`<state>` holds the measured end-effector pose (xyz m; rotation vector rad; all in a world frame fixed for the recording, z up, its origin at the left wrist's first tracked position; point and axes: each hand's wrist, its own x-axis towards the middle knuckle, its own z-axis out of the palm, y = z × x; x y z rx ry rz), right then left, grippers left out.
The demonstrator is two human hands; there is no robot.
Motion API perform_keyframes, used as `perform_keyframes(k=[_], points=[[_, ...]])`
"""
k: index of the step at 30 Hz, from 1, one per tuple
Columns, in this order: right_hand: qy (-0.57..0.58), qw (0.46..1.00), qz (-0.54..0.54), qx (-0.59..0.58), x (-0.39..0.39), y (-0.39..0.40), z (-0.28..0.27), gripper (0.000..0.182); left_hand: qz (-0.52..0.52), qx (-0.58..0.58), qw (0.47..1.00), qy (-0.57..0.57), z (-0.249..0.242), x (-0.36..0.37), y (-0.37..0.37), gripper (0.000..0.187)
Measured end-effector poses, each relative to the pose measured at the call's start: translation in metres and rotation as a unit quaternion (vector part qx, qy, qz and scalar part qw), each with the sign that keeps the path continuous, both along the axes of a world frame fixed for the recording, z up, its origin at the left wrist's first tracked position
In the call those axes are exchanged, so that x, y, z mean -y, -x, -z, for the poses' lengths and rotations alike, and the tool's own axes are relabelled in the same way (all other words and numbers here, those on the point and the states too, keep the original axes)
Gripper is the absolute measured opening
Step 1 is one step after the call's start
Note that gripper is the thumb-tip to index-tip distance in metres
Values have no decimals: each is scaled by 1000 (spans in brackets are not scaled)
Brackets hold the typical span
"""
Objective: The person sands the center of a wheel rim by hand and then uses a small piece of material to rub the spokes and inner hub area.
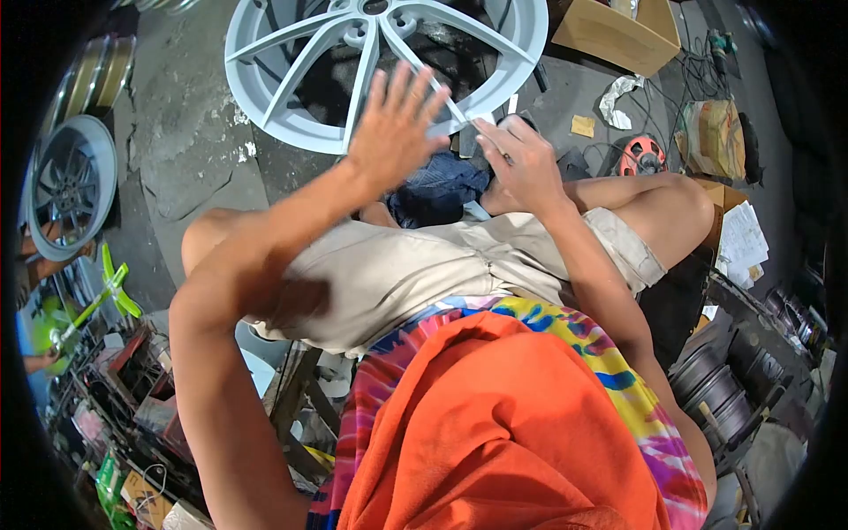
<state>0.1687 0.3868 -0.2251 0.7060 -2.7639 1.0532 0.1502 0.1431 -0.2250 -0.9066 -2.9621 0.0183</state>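
Note:
A light-grey alloy wheel rim (309,137) with thin spokes lies in front of my crossed legs. Over its near edge my left hand (397,128) is open, fingers spread, palm toward the wheel. My right hand (523,161) is closed at the rim's near right edge, its fingers bent together and the fingertips right at the metal. What it pinches, if anything, I cannot tell. Between my feet, below the wheel, lies a crumpled dark blue cloth (433,190).
To the right are a cardboard box (623,37), crumpled paper (616,102), a red-and-black round object (642,156) and tangled cables. At the left, another person's hand (49,238) is by a second wheel (72,187), near a bright green fan (115,281). More wheel rims (720,393) sit lower right.

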Motion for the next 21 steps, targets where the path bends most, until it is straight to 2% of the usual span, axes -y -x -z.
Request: perform_keyframes(k=[3,5,7,9,10,11,13,14,16,17,18,21], points=[[-40,998,-34,-39,11,3,11,32,-17,-57,997,42,11,35,39,69],[-133,982,-77,-109,11,6,17,33,-30,-67,995,67,10,51,56,67],[-131,982,-65,-116,16,9,15,33,-40,-39,996,76,1,61,72,68],[-127,984,-46,-120,27,16,11,33,-59,46,994,80,-9,67,90,68],[-124,979,-54,-152,37,30,9,32,-40,-51,998,15,1,77,99,69],[-118,974,-62,-185,47,43,7,31,-43,-50,998,16,-10,82,107,69],[-125,971,-57,-196,59,52,7,29,-58,38,995,-67,-38,100,131,49],[-132,972,-66,-181,58,51,7,30,-77,15,988,-131,-44,120,136,51],[-152,971,-84,-165,47,40,6,31,-237,201,944,-108,-140,120,129,53],[-156,969,-91,-168,41,34,10,31,-204,170,948,-175,-147,145,129,54],[-139,974,-84,-159,35,28,15,31,-207,88,962,-155,-151,164,131,53],[-125,979,-73,-141,48,45,16,33,-275,60,952,-117,-150,201,132,54]])
